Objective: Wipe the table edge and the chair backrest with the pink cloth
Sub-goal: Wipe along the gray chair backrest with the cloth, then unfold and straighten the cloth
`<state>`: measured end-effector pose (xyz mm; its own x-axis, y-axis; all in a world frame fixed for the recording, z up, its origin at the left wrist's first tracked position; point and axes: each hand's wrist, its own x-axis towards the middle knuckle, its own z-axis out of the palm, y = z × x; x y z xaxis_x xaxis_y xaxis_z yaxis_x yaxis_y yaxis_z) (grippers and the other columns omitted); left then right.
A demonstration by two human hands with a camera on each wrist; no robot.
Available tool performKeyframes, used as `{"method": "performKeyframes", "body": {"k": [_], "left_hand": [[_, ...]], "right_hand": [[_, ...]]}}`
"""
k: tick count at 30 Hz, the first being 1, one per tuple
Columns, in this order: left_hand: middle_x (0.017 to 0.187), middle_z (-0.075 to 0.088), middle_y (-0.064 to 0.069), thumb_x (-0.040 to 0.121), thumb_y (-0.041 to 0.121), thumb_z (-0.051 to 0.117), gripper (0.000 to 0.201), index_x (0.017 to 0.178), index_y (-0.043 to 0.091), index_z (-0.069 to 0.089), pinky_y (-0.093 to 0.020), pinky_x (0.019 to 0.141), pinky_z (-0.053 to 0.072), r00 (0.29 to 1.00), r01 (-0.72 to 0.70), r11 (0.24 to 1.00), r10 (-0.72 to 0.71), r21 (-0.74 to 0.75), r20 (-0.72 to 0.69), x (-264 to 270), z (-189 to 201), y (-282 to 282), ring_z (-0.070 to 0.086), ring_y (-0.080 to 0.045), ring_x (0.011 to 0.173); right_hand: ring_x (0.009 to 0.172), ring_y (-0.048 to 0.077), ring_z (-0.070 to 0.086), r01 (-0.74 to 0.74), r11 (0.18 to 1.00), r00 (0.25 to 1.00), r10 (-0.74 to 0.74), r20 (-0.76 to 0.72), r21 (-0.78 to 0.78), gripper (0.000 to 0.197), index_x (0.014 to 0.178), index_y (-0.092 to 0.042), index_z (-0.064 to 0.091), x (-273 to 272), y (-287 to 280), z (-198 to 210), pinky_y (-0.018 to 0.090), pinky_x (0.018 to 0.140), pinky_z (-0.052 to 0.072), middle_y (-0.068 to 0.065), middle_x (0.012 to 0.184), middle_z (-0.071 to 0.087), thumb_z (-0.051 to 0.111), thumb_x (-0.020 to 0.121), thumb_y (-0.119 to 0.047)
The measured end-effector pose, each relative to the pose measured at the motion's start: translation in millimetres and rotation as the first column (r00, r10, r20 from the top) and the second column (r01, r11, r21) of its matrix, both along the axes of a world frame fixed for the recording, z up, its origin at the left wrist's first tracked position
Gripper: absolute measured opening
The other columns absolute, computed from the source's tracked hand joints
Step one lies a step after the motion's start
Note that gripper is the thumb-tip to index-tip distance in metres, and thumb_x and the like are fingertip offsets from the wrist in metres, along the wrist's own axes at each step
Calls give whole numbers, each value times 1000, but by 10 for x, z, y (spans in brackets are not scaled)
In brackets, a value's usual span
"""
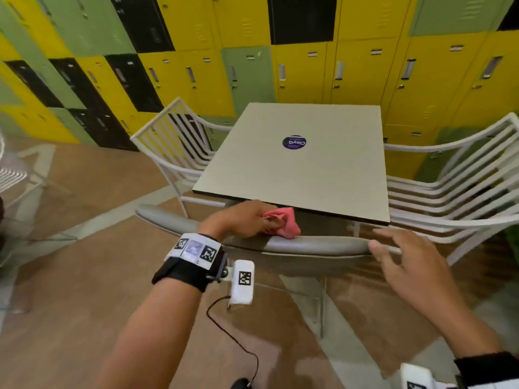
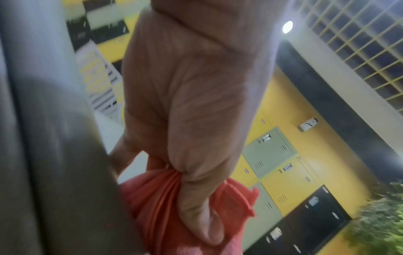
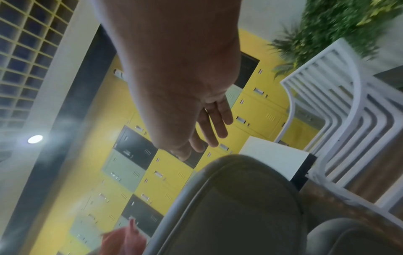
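My left hand (image 1: 247, 220) grips the bunched pink cloth (image 1: 283, 221) and presses it on the top of the grey chair backrest (image 1: 317, 245), just below the near edge of the beige square table (image 1: 292, 175). In the left wrist view the thumb and fingers (image 2: 196, 207) are curled round the pink cloth (image 2: 152, 207) beside the grey backrest (image 2: 54, 155). My right hand (image 1: 401, 259) hovers with spread, straight fingers at the right end of the backrest, holding nothing. The right wrist view shows the fingers (image 3: 213, 124) extended above the backrest (image 3: 235, 198); the cloth (image 3: 122, 241) shows at the bottom.
White slatted chairs stand left (image 1: 179, 141) and right (image 1: 455, 186) of the table. A round blue sticker (image 1: 294, 142) sits on the tabletop. Yellow, green and black lockers (image 1: 309, 66) line the wall behind. A green plant (image 3: 340, 22) grows at the right.
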<state>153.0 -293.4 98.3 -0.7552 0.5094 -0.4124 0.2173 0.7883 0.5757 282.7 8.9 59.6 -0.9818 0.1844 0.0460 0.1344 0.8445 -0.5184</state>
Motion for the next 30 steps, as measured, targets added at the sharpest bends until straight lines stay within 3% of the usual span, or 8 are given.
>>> {"method": "performKeyframes", "body": {"k": [3,8,10,13,20,24,26,30], "left_hand": [[91,72,21,102,26,68,23,87,43,72,-27,79,46,997,-68,988,65,-140,-30,-29,234,-791,65,-1,86],[114,77,-10,102,16,64,17,114,18,76,-36,85,48,944,-310,849,221,-428,-245,-324,311,-1956,68,-31,105],[115,76,-15,97,14,63,23,117,20,73,-41,89,51,877,-433,749,222,-501,-426,-413,244,-2193,70,-37,109],[119,77,-13,94,18,65,30,122,26,71,-44,94,53,837,-457,807,247,-374,-489,-308,14,-2109,71,-36,112],[111,76,-3,99,29,54,19,116,30,65,-42,93,50,901,-55,992,0,-115,-433,48,-81,-1165,67,-31,107],[83,73,11,99,44,56,20,83,38,67,-34,74,52,977,185,929,-137,320,-165,-3,266,-1007,63,-8,76],[78,72,9,104,50,55,33,77,37,68,-31,71,49,978,203,901,-202,384,-44,-35,394,-888,60,-8,69],[73,71,6,102,73,38,66,97,20,76,-26,64,48,953,180,914,-254,362,167,-193,524,-541,60,-11,64]], "right_hand": [[124,18,55,-125,991,992,125,-2,52,42,131,-30,65,-152,-340,39,45,107,44,-5,131,65,52,98,-52],[130,16,51,-192,972,981,187,49,137,48,136,-34,62,-332,-950,129,40,112,37,-8,138,61,49,97,-60],[132,15,49,-203,969,979,196,64,138,50,137,-35,60,-394,-1199,147,39,114,35,-9,140,60,48,98,-62],[131,14,49,-217,965,975,207,84,149,51,139,-35,58,-497,-1567,193,37,112,35,-9,140,60,48,98,-63],[124,-2,49,-283,952,951,295,94,-116,69,141,-50,46,-607,-2202,498,29,107,42,-26,137,53,71,80,-68],[107,-11,61,-234,927,969,247,6,-294,82,139,-51,51,-574,-2132,786,13,91,50,-31,121,61,82,64,-67],[102,-7,67,-207,906,976,220,-7,-369,77,135,-50,56,-537,-2026,924,20,87,57,-23,114,70,88,65,-57],[96,6,73,-172,917,984,181,-9,-360,35,110,-38,76,-515,-1760,1084,39,86,61,-17,102,77,87,77,-35]]}}
